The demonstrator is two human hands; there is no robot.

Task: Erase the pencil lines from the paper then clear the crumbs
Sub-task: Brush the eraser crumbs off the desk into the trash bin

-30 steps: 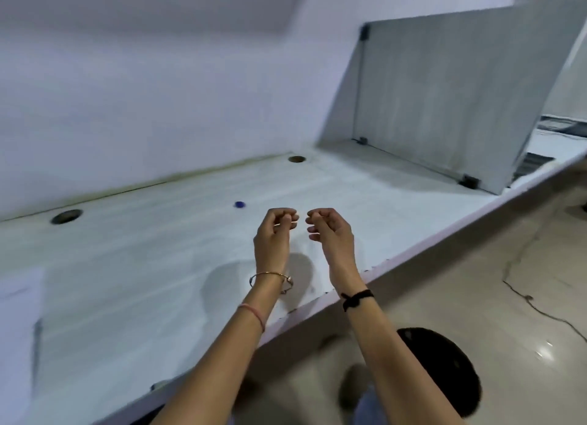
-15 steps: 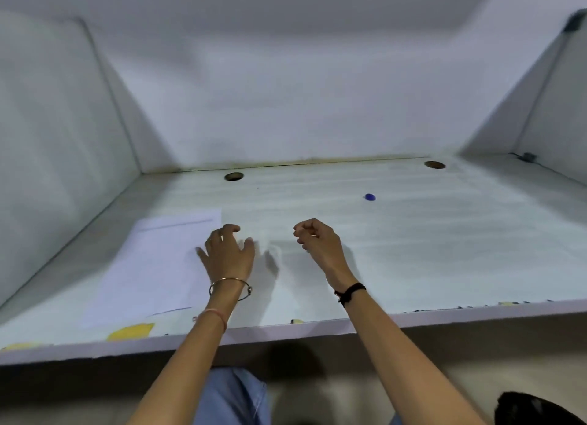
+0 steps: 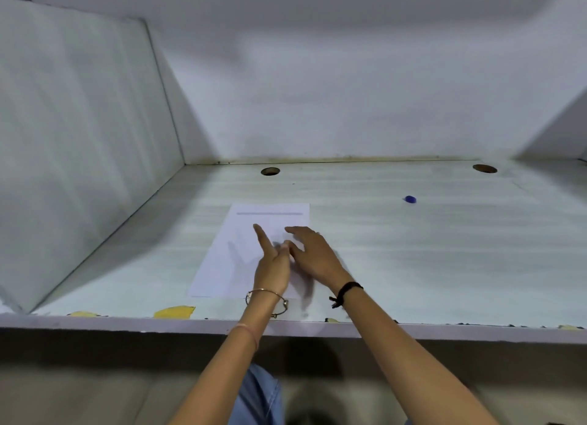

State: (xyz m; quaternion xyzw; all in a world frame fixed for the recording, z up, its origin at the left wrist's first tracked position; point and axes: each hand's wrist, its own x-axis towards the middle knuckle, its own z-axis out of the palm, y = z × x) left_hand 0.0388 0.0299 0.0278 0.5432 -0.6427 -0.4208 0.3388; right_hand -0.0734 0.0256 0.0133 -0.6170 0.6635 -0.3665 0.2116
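Paper (image 3: 228, 266) lies on pale desk (image 3: 413, 250) beside left partition (image 3: 79, 139), below white wall (image 3: 349, 91).

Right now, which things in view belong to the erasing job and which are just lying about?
Job: paper, its pencil line, left hand and right hand over it.
Lying about: small blue object (eraser? cannot tell), round holes, yellow patches at the edge of the desk.
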